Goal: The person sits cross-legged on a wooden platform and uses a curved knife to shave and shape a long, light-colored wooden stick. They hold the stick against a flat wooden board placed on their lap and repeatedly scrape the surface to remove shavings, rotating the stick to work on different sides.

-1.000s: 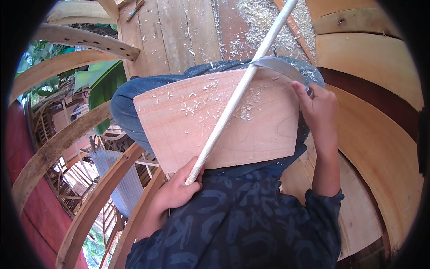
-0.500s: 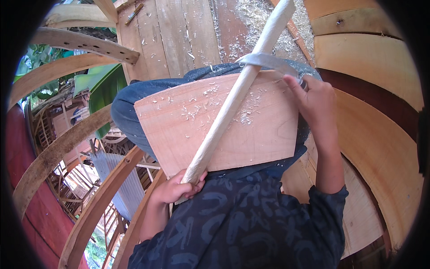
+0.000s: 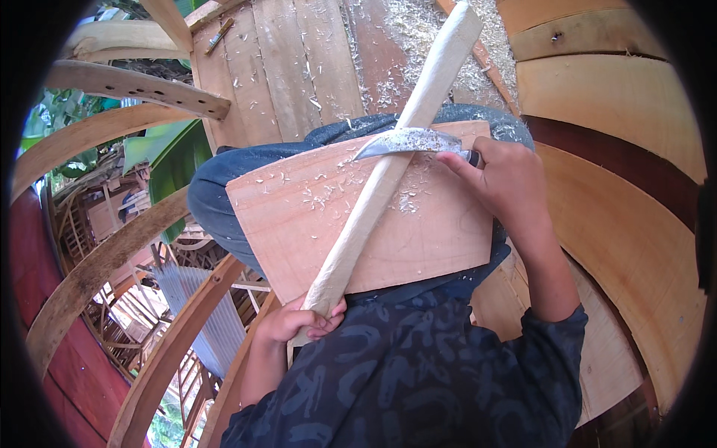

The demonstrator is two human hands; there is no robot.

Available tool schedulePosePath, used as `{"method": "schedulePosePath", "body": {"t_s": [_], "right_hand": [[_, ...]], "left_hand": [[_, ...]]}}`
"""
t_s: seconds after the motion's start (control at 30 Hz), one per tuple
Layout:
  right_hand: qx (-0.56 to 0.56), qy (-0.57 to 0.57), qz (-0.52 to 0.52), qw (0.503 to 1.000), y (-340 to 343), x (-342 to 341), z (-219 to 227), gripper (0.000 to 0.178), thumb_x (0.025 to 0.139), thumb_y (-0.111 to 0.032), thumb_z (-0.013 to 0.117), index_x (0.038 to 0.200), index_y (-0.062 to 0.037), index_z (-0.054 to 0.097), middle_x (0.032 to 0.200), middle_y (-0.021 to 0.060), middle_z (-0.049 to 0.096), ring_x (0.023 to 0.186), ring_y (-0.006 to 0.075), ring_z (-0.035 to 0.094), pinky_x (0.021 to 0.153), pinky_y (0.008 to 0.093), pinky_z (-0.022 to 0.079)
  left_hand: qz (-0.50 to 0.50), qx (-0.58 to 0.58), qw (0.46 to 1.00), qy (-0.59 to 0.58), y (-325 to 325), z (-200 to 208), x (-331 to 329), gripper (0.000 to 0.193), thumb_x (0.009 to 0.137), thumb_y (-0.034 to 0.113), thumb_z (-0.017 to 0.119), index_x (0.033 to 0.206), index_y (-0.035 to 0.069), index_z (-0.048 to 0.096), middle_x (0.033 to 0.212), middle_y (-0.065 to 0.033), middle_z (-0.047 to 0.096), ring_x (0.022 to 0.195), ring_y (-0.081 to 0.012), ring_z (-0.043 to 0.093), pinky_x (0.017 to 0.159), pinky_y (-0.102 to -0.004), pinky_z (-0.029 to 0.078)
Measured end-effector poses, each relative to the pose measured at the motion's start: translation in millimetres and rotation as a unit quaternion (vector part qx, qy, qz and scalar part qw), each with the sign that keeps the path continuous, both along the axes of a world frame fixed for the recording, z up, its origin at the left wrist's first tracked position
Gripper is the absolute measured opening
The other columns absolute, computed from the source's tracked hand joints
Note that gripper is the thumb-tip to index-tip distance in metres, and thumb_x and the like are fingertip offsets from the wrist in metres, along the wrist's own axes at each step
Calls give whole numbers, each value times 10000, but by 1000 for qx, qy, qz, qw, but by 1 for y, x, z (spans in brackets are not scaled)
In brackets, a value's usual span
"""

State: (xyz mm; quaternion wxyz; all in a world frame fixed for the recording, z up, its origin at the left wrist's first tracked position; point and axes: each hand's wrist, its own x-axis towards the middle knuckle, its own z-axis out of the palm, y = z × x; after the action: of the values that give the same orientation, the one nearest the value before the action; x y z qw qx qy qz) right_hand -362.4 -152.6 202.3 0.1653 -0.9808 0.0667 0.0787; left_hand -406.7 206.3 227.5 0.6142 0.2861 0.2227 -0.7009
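My left hand (image 3: 306,321) is wrapped round the near end of a long pale wooden stick (image 3: 373,194), which slants away to the upper right. My right hand (image 3: 508,179) grips a knife by its dark handle, mostly hidden by the fingers. The curved, whitish-smeared knife blade (image 3: 414,140) lies across the upper part of the stick, its tip pointing left. Under the stick, a flat reddish board (image 3: 299,231) rests on my lap, sprinkled with small shavings (image 3: 321,190).
Planks (image 3: 276,67) cover the floor ahead, with a heap of shavings (image 3: 500,37) at the top right. A brush-like tool (image 3: 219,36) lies at the far left. Curved wooden ribs (image 3: 104,254) stand on my left; a curved plank wall (image 3: 612,104) rises on my right.
The knife and my right hand have come nearer along the stick and a little left. The stick appears rolled slightly, while my left hand keeps its hold.
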Motion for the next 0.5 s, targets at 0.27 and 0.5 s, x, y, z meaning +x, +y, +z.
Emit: {"method": "schedulePosePath", "body": {"t_s": [0.27, 0.5], "right_hand": [[27, 67, -177, 982, -40, 16, 25, 707, 849, -675, 527, 628, -14, 643, 531, 158, 576, 531, 302, 629, 532, 410, 511], [29, 74, -1, 997, 7, -1, 14, 682, 807, -678, 565, 628, -26, 652, 567, 152, 607, 581, 316, 648, 551, 418, 514]], "left_hand": [[-1, -29, 999, 24, 6, -6, -3, 264, 729, 92, 559, 955, 55, 426, 699, 4, 431, 508, -50, 389, 459, -205, 306], [25, -40, 998, 36, 9, -9, -8, 272, 731, 85, 559, 965, 51, 425, 689, 3, 429, 492, -54, 381, 450, -214, 302]]}}
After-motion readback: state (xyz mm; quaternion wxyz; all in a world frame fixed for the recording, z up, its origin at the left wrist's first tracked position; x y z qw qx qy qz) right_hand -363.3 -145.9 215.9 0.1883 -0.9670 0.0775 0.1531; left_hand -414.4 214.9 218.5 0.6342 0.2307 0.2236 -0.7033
